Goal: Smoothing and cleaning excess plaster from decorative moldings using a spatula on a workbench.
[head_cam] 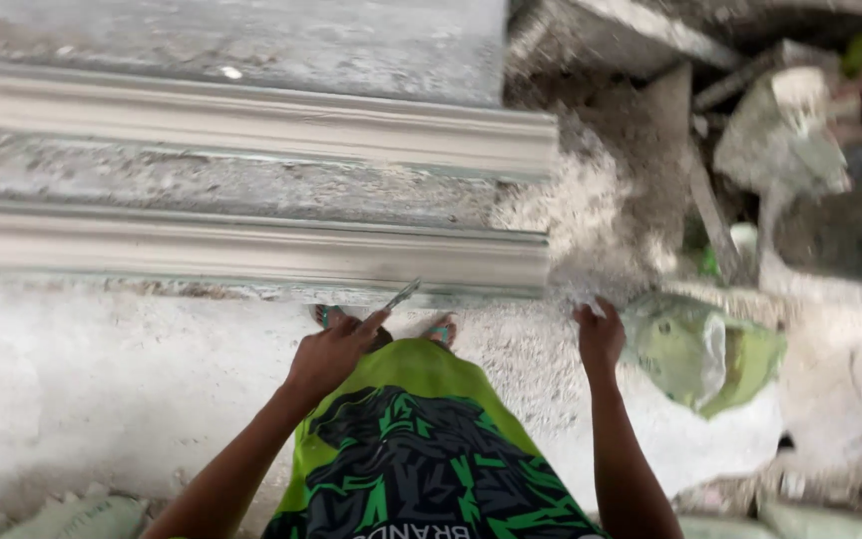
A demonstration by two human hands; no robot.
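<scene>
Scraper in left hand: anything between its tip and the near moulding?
Nothing visible. The left hand holds the scraper with its tip at the near moulding's lower edge; no object lies between them. The right hand is off to the side.

Plaster-casting workshop: 2 long cast mouldings point(251, 125) on bench, dusty floor point(102, 379), cement sacks point(700, 349).

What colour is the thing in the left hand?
The small blade in the left hand looks grey and metallic, in the head view.
</scene>
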